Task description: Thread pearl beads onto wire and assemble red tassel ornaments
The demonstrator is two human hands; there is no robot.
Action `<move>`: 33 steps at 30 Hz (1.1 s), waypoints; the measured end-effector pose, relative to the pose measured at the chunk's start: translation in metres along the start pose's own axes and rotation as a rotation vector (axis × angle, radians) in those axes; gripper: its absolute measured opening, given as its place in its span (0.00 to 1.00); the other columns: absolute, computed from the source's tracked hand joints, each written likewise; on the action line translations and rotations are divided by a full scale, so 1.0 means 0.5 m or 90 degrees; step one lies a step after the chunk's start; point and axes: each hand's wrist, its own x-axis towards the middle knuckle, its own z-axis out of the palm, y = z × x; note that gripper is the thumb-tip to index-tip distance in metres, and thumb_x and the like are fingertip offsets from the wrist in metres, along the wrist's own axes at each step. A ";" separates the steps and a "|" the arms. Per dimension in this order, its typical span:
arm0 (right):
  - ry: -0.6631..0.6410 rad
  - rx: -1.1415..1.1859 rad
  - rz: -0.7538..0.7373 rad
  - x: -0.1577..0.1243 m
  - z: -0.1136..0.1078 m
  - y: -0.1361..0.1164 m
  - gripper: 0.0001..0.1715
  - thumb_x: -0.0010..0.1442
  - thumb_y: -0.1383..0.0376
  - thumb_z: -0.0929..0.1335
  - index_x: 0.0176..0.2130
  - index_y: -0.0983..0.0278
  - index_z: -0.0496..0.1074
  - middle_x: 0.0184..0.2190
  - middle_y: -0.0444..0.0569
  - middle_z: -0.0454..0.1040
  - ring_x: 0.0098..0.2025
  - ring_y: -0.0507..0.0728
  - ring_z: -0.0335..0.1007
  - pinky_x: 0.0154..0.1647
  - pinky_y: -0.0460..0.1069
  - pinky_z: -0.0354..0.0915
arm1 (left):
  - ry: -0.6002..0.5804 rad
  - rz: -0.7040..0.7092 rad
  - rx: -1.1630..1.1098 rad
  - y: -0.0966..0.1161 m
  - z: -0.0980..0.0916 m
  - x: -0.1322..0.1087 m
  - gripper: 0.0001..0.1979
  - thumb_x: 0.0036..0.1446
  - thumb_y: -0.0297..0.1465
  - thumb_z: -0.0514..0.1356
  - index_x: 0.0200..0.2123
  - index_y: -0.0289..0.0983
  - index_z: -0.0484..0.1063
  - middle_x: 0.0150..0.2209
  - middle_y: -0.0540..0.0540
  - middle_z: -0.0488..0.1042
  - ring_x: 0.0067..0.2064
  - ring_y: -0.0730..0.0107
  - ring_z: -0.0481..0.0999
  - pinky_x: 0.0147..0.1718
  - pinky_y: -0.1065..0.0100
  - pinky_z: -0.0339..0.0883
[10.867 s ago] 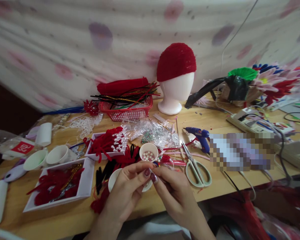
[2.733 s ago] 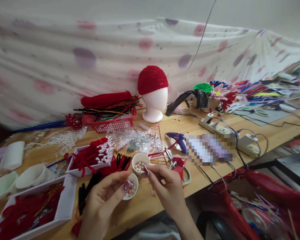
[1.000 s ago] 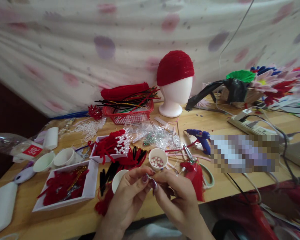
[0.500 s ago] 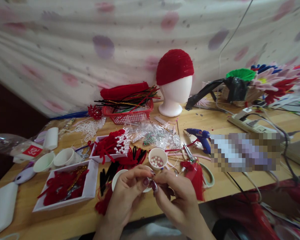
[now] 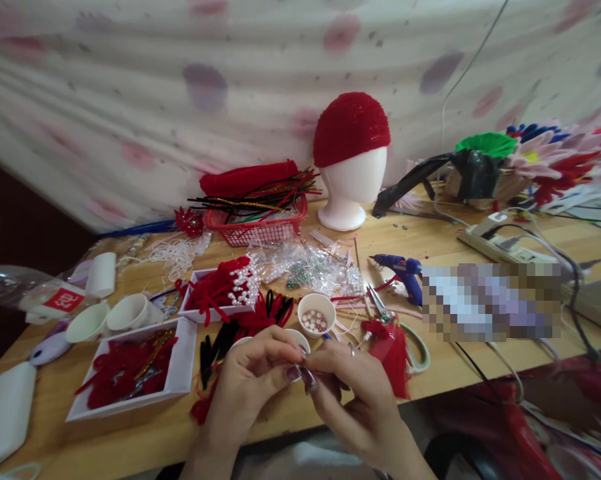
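Observation:
My left hand (image 5: 250,387) and my right hand (image 5: 353,393) meet fingertip to fingertip at the table's front edge. Both are closed in a pinch on something too small to make out. Just behind the fingers stands a small white cup (image 5: 299,338), partly hidden by my left hand. A second small cup with pearl beads (image 5: 316,314) stands a little farther back. A red tassel piece (image 5: 391,347) lies right of my right hand, over the pale green scissors (image 5: 414,347).
White trays of red pieces (image 5: 130,367) and red pearl-tipped pieces (image 5: 220,290) lie left. A blue glue gun (image 5: 403,270), a red basket of wires (image 5: 255,223), a foam head with red cap (image 5: 351,160), power strips (image 5: 505,250) and paper cups (image 5: 107,317) fill the wooden table (image 5: 105,440).
Both hands dropped slightly toward the table's front edge, still pinched together. Earlier my right hand reached to the bead cup, then rejoined the left.

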 end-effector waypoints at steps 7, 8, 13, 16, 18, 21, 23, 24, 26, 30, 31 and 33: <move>-0.011 -0.001 -0.024 0.001 0.000 0.008 0.11 0.63 0.76 0.64 0.41 0.63 0.72 0.25 0.40 0.65 0.25 0.50 0.60 0.25 0.46 0.54 | 0.001 0.016 -0.001 -0.003 0.003 -0.005 0.04 0.55 0.33 0.72 0.36 0.47 0.86 0.38 0.48 0.81 0.43 0.70 0.78 0.41 0.76 0.71; -0.010 0.001 -0.023 0.001 0.002 0.009 0.11 0.64 0.76 0.64 0.42 0.63 0.72 0.26 0.41 0.66 0.25 0.50 0.61 0.26 0.46 0.54 | 0.007 0.016 -0.001 -0.002 0.006 -0.006 0.04 0.55 0.34 0.72 0.36 0.47 0.86 0.38 0.48 0.81 0.43 0.70 0.78 0.41 0.76 0.72; -0.010 -0.002 -0.019 -0.001 0.007 0.013 0.11 0.65 0.76 0.64 0.43 0.63 0.71 0.28 0.42 0.68 0.27 0.50 0.63 0.27 0.46 0.56 | 0.119 -0.009 -0.065 -0.002 0.021 -0.012 0.07 0.47 0.35 0.76 0.32 0.46 0.86 0.34 0.49 0.81 0.38 0.72 0.80 0.38 0.76 0.73; -0.018 0.006 -0.017 -0.001 0.006 0.014 0.11 0.65 0.75 0.64 0.44 0.63 0.72 0.29 0.43 0.70 0.27 0.50 0.64 0.28 0.45 0.58 | 0.131 -0.028 -0.094 -0.006 0.019 -0.009 0.08 0.45 0.35 0.77 0.31 0.44 0.85 0.33 0.48 0.83 0.36 0.72 0.81 0.35 0.77 0.73; -0.023 0.006 -0.014 -0.001 0.006 0.014 0.11 0.66 0.75 0.64 0.44 0.63 0.72 0.29 0.43 0.70 0.27 0.50 0.64 0.28 0.45 0.59 | 0.106 0.004 -0.094 -0.009 0.015 -0.004 0.06 0.46 0.33 0.77 0.28 0.42 0.85 0.33 0.48 0.83 0.36 0.72 0.81 0.34 0.78 0.73; -0.023 -0.015 -0.018 -0.001 0.008 0.016 0.11 0.67 0.75 0.63 0.44 0.64 0.71 0.29 0.44 0.70 0.28 0.51 0.65 0.28 0.45 0.59 | 0.110 0.019 -0.085 -0.013 0.010 0.002 0.05 0.48 0.33 0.76 0.27 0.40 0.84 0.33 0.47 0.83 0.36 0.72 0.81 0.34 0.80 0.72; -0.018 -0.040 -0.032 -0.002 0.010 0.018 0.12 0.67 0.75 0.63 0.46 0.63 0.71 0.29 0.44 0.71 0.28 0.51 0.65 0.28 0.46 0.59 | 0.132 0.005 -0.080 -0.016 0.009 0.002 0.06 0.49 0.33 0.75 0.28 0.40 0.83 0.33 0.47 0.83 0.36 0.73 0.80 0.34 0.80 0.72; -0.014 -0.054 -0.038 -0.002 0.011 0.019 0.12 0.67 0.75 0.63 0.47 0.63 0.71 0.29 0.44 0.72 0.28 0.51 0.65 0.28 0.46 0.59 | 0.140 0.000 -0.077 -0.017 0.008 0.001 0.06 0.49 0.34 0.75 0.28 0.39 0.83 0.34 0.47 0.83 0.36 0.73 0.80 0.34 0.80 0.72; -0.009 -0.078 -0.047 -0.003 0.013 0.022 0.12 0.67 0.75 0.64 0.47 0.63 0.71 0.31 0.45 0.73 0.28 0.52 0.66 0.29 0.46 0.59 | 0.151 -0.008 -0.068 -0.020 0.007 -0.001 0.06 0.50 0.33 0.75 0.28 0.39 0.83 0.34 0.48 0.82 0.36 0.74 0.80 0.34 0.81 0.71; -0.005 -0.075 -0.061 -0.002 0.015 0.025 0.13 0.68 0.76 0.63 0.47 0.63 0.71 0.32 0.46 0.74 0.29 0.52 0.66 0.29 0.46 0.59 | 0.150 -0.009 -0.060 -0.023 0.006 -0.006 0.05 0.51 0.32 0.74 0.29 0.39 0.82 0.34 0.49 0.81 0.37 0.74 0.80 0.36 0.81 0.72; -0.005 -0.069 -0.063 -0.001 0.016 0.025 0.13 0.68 0.76 0.62 0.48 0.63 0.70 0.31 0.46 0.73 0.29 0.52 0.66 0.28 0.46 0.59 | 0.147 -0.008 -0.065 -0.024 0.007 -0.006 0.05 0.51 0.32 0.74 0.29 0.39 0.82 0.34 0.49 0.81 0.37 0.74 0.80 0.36 0.81 0.72; -0.002 -0.060 -0.066 0.001 0.016 0.025 0.14 0.67 0.76 0.62 0.47 0.63 0.70 0.31 0.46 0.73 0.29 0.52 0.66 0.27 0.46 0.58 | 0.139 -0.003 -0.089 -0.026 0.011 -0.006 0.05 0.51 0.32 0.74 0.29 0.39 0.82 0.35 0.49 0.81 0.36 0.75 0.80 0.36 0.81 0.72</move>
